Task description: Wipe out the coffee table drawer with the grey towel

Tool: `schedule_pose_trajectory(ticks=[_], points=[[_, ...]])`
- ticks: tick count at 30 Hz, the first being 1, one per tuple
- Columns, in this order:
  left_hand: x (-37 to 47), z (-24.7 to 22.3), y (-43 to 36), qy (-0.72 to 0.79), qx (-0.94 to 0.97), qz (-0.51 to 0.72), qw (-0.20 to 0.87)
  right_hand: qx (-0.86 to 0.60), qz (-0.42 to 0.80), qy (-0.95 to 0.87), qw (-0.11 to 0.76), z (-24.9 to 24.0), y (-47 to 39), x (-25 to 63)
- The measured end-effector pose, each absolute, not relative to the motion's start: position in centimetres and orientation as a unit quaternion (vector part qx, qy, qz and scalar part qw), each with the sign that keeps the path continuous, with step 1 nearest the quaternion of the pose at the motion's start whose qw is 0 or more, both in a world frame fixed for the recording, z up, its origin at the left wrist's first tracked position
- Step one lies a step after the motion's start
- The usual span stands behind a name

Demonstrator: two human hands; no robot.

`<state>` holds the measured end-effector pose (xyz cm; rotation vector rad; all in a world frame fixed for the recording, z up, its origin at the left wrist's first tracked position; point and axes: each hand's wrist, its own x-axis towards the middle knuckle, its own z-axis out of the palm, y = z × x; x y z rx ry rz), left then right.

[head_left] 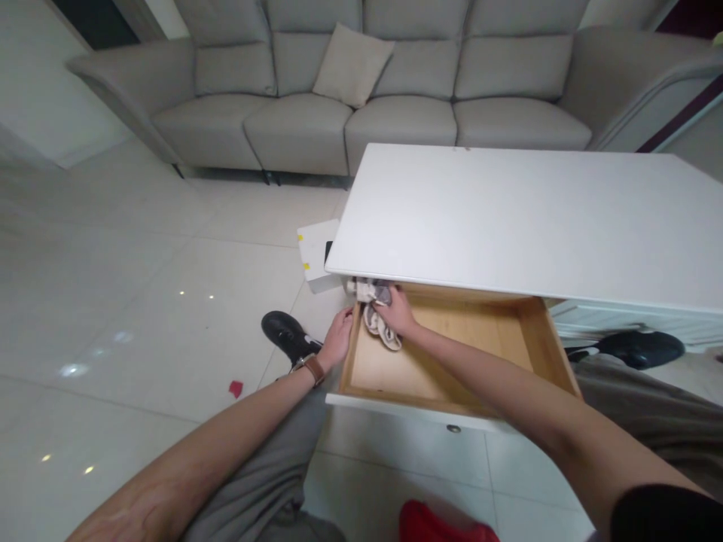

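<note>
A wooden drawer (452,354) with a white front is pulled out from under the white tabletop. My right hand (400,315) reaches into its back left corner, with the fingers closed on a grey-and-white cloth (379,320). Part of the cloth lies over the drawer's left wall, and a loop hangs down inside. On the outer side of that wall is my left hand (337,337), its fingers bent against the top edge. A brown-strapped watch (309,369) is on the left wrist.
A white box (319,256) with yellow marks stands on the floor left of the white table (508,218). Behind runs a grey sofa (305,128) with a beige cushion (353,64). A red scrap (236,388) lies on the tiles; a red object (440,523) is below.
</note>
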<state>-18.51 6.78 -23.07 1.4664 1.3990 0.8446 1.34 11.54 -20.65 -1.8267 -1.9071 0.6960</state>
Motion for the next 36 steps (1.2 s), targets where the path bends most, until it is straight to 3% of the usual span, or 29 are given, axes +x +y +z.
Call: schedule_pose_trajectory(ticks=[5,12,18,26,36], points=[[-22.3,-24.9,7.7,0.639,0.506,0.320,0.483,-0.610,0.205,-0.755,0.124,-19.5,8.5,-2.3],[-24.7,-25.9,8.0,0.681,0.493,0.317,0.440,-0.362,0.186,-0.913,-0.005,-17.1,5.2,0.7],[-23.7,-25.7,7.7,0.686,0.495,0.293,0.446,-0.537,0.145,-0.831,-0.004,-15.0,11.7,0.2],[-23.1,-25.5,8.3,0.691,0.491,0.299,0.438,-0.344,0.184,-0.918,-0.071,-13.2,9.6,-0.6],[-20.9,-23.6,9.0,0.674,0.476,0.318,0.467,-0.508,0.153,-0.848,-0.025,-18.2,11.2,3.7]])
